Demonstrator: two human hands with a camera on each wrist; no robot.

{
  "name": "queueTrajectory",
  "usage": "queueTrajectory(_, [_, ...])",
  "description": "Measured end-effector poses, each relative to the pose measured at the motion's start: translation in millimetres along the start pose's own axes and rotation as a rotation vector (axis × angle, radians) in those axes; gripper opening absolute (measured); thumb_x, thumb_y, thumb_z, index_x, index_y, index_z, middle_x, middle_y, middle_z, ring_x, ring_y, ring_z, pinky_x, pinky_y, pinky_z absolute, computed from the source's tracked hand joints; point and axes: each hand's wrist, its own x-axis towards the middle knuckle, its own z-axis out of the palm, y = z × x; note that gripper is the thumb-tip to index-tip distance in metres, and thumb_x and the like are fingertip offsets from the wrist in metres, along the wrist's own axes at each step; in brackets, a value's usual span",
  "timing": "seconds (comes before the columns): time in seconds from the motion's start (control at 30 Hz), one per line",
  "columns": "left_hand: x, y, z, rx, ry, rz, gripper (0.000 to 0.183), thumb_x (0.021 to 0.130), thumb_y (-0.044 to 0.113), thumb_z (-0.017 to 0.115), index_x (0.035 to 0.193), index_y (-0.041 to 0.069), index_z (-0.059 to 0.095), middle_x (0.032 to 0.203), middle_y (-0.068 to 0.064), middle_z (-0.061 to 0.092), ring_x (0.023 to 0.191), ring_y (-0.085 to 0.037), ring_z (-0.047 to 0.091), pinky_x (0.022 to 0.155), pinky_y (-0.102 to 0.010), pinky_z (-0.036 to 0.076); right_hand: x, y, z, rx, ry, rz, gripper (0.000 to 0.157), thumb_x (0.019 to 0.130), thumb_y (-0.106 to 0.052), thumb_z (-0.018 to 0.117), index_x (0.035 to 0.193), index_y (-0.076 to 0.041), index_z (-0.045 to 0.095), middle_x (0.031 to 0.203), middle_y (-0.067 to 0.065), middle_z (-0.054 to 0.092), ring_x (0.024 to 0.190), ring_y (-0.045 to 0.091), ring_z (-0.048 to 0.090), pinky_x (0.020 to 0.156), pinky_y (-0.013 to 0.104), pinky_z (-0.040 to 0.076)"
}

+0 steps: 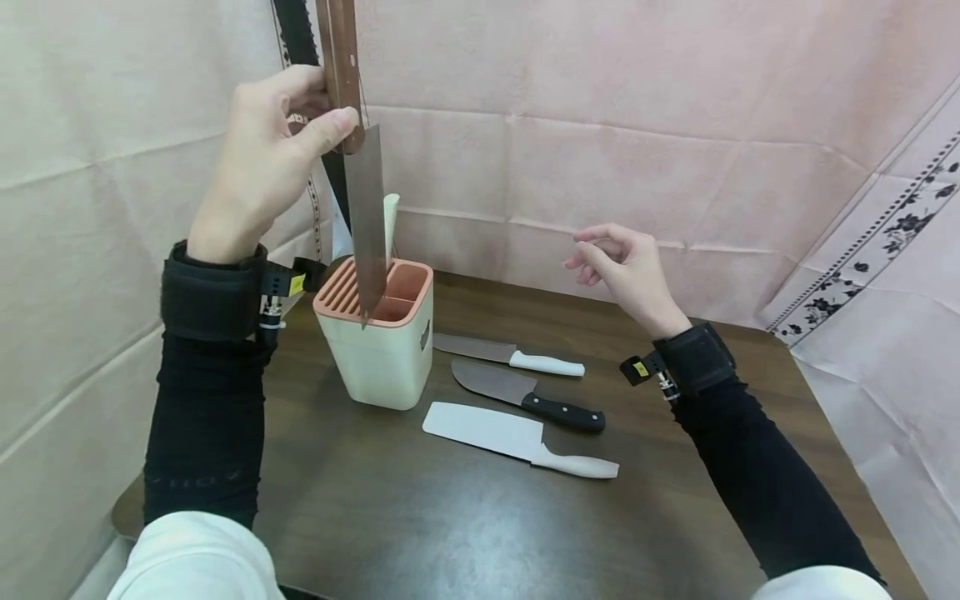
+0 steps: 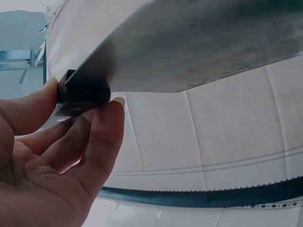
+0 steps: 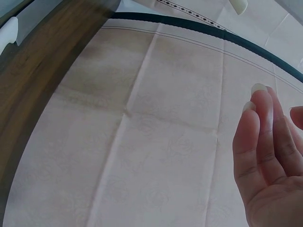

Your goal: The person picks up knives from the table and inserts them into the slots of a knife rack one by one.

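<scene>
My left hand (image 1: pixel 258 158) pinches the brown wooden handle of a kitchen knife (image 1: pixel 365 217) between thumb and fingers. The knife points blade down, its tip overlapping the slotted top of a pale green knife block (image 1: pixel 375 362) in the head view. Seen from the left wrist, fingers grip the handle's end beside the wide grey blade (image 2: pixel 189 52). Raised over the back right of the table, my right hand (image 1: pixel 622 267) holds nothing, its fingers loosely bent. The right wrist view shows those fingers (image 3: pixel 267 142) in front of the cloth.
Right of the block lie a white-handled knife (image 1: pixel 546 362), a black-handled knife (image 1: pixel 562 411) and a white broad-bladed knife (image 1: pixel 487 427), handles rightward. A pale green handle (image 1: pixel 391 218) sticks up from the block. Pale cloth (image 1: pixel 637 108) hangs behind the wooden table (image 1: pixel 360 500).
</scene>
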Motion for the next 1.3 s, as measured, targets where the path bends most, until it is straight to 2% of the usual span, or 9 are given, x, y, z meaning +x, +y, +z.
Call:
queueTrajectory(0.13, [0.3, -2.8, -6.4, 0.011, 0.022, -0.004, 0.03, 0.092, 0.015, 0.055, 0.12, 0.005, 0.06, 0.095, 0.005, 0.06, 0.096, -0.014, 0.05, 0.08, -0.026, 0.036, -0.5, 2.1, -1.5, 0.009, -0.004, -0.005, 0.02, 0.09, -0.005, 0.055, 0.105, 0.008, 0.062, 0.073, 0.004, 0.07, 0.056, 0.016, 0.062, 0.055, 0.017, 0.054])
queueTrajectory(0.23, [1.7, -5.3, -11.1, 0.015, 0.035, -0.015, 0.03, 0.092, 0.015, 0.055, 0.119, 0.005, 0.06, 0.094, 0.008, 0.059, 0.096, -0.013, 0.05, 0.08, -0.024, 0.035, -1.1, 3.2, -3.2, 0.013, -0.004, -0.003, 0.02, 0.09, -0.005, 0.055, 0.105, 0.008, 0.061, 0.073, 0.001, 0.07, 0.055, 0.013, 0.062, 0.056, 0.017, 0.054])
queueTrajectory(0.5, [4.4, -13.1, -14.0, 0.022, 0.038, -0.028, 0.028, 0.091, 0.014, 0.057, 0.117, 0.004, 0.061, 0.092, 0.009, 0.059, 0.094, -0.012, 0.049, 0.079, -0.024, 0.034, -3.5, 4.5, -7.5, -0.007, -0.003, 0.0, 0.021, 0.09, -0.005, 0.055, 0.105, 0.008, 0.062, 0.073, 0.003, 0.07, 0.061, 0.035, 0.06, 0.056, 0.016, 0.054])
queueTrajectory(0.67, [5.8, -21.3, -10.4, 0.032, 0.004, -0.055, 0.03, 0.092, 0.016, 0.054, 0.121, 0.007, 0.059, 0.101, 0.001, 0.059, 0.101, -0.016, 0.049, 0.086, -0.03, 0.036, -6.8, 5.8, -9.8, -0.02, 0.0, 0.005, 0.02, 0.09, -0.005, 0.056, 0.104, 0.008, 0.062, 0.073, 0.006, 0.07, 0.061, 0.035, 0.06, 0.057, 0.016, 0.054])
queueTrajectory(1.0, [8.9, -33.5, -7.0, -0.027, -0.013, -0.124, 0.031, 0.092, 0.016, 0.056, 0.12, 0.006, 0.059, 0.104, -0.002, 0.061, 0.102, -0.017, 0.052, 0.093, -0.032, 0.038, -10.2, 8.9, -10.1, 0.008, -0.012, 0.009, 0.019, 0.09, -0.002, 0.055, 0.103, 0.01, 0.062, 0.074, 0.01, 0.07, 0.062, 0.037, 0.059, 0.056, 0.016, 0.054])
queueTrajectory(1.07, [9.4, -34.6, -6.7, -0.023, -0.016, -0.124, 0.031, 0.092, 0.016, 0.055, 0.121, 0.006, 0.059, 0.105, -0.003, 0.061, 0.103, -0.017, 0.052, 0.093, -0.032, 0.039, -10.7, 10.1, -9.9, 0.003, -0.013, 0.01, 0.019, 0.089, -0.002, 0.055, 0.103, 0.009, 0.062, 0.074, 0.009, 0.07, 0.06, 0.034, 0.06, 0.055, 0.016, 0.054])
queueTrajectory(1.23, [11.1, -36.7, -4.3, -0.024, -0.037, -0.129, 0.031, 0.092, 0.016, 0.056, 0.121, 0.005, 0.059, 0.104, -0.002, 0.061, 0.102, -0.018, 0.052, 0.091, -0.031, 0.04, -11.7, 12.6, -9.8, -0.01, -0.011, 0.026, 0.019, 0.089, -0.002, 0.055, 0.104, 0.008, 0.062, 0.073, 0.007, 0.069, 0.056, 0.014, 0.061, 0.055, 0.015, 0.054])
queueTrajectory(1.3, [10.7, -38.1, -2.6, -0.014, -0.054, -0.138, 0.032, 0.091, 0.016, 0.056, 0.121, 0.005, 0.058, 0.103, -0.001, 0.06, 0.101, -0.018, 0.052, 0.09, -0.031, 0.039, -12.0, 13.3, -9.6, -0.007, -0.011, 0.032, 0.019, 0.089, -0.002, 0.056, 0.104, 0.008, 0.062, 0.073, 0.006, 0.069, 0.056, 0.011, 0.06, 0.055, 0.015, 0.054])
